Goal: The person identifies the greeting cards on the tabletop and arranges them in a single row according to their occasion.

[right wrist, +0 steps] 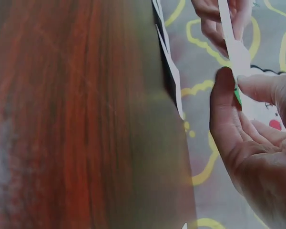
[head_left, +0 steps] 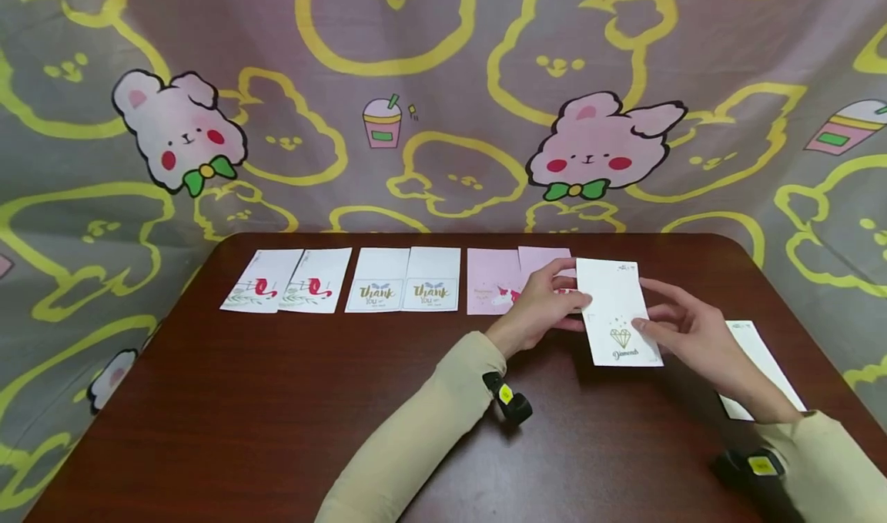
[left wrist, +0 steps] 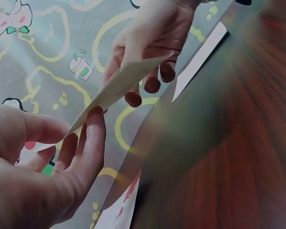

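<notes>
A white card (head_left: 613,300) with a gold diamond and the word "Diamonds" is held above the table between both hands. My left hand (head_left: 539,307) pinches its left edge, thumb in front and fingers behind. On the opposite edge, my right hand (head_left: 693,334) pinches it low down with the thumb on the printed face. The left wrist view shows the card (left wrist: 119,86) nearly edge-on, spanning the two hands. Behind the left hand lie two pink unicorn cards (head_left: 490,273), partly covered by it. Another white card (head_left: 758,361) lies beneath the right forearm, partly hidden.
Two flamingo cards (head_left: 315,280) lie overlapping at the back left of the brown table (head_left: 242,400). Beside them are two "Thank You" cards (head_left: 433,280), side by side. A patterned cloth (head_left: 457,107) with bears and rabbits hangs behind the table.
</notes>
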A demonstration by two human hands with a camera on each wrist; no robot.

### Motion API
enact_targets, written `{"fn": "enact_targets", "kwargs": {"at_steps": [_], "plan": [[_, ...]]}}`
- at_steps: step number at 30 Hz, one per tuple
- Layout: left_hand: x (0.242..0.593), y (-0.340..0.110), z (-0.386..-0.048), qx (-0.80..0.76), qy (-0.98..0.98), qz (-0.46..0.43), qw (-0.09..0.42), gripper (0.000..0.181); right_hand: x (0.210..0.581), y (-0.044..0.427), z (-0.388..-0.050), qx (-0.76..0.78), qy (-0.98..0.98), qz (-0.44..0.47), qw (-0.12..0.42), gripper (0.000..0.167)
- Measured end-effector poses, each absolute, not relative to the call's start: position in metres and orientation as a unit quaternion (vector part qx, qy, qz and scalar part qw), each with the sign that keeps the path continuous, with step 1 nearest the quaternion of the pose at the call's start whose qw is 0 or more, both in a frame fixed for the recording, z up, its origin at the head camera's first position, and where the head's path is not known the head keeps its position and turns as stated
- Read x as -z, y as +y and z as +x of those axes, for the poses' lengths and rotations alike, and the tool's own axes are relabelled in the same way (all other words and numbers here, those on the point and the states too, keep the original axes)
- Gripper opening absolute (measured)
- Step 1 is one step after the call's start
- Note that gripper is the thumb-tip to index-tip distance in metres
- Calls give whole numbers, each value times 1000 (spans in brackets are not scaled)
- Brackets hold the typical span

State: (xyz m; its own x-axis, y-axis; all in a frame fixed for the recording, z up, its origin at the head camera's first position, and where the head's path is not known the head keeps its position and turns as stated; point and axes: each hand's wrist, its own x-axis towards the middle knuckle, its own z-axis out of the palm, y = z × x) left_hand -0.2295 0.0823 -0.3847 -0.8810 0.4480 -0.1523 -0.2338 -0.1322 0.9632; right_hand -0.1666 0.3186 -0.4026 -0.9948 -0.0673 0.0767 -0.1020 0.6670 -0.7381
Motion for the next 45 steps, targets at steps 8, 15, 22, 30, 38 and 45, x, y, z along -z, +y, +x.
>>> {"fn": "enact_targets", "kwargs": {"at_steps": [8,15,22,30,38,45], "plan": [[386,97,-240,-746,638,45,188,47,405,327,-187,-457,-888,18,56,59],[393,100,-244,-703,690,78,153,49,405,334,-210,-459,-886,-17,61,67],[397,100,-253,-597,782,142,107,52,409,340,-229,-462,-886,-14,44,70],[395,109,-256,-272,915,292,62,56,414,344,-240,-457,-889,-25,12,70],[395,125,-254,-64,940,335,28,45,418,348,-249,-427,-904,-32,-9,71],[400,134,-249,-29,944,328,19,12,421,351,-253,-414,-909,-31,-21,69]]}}
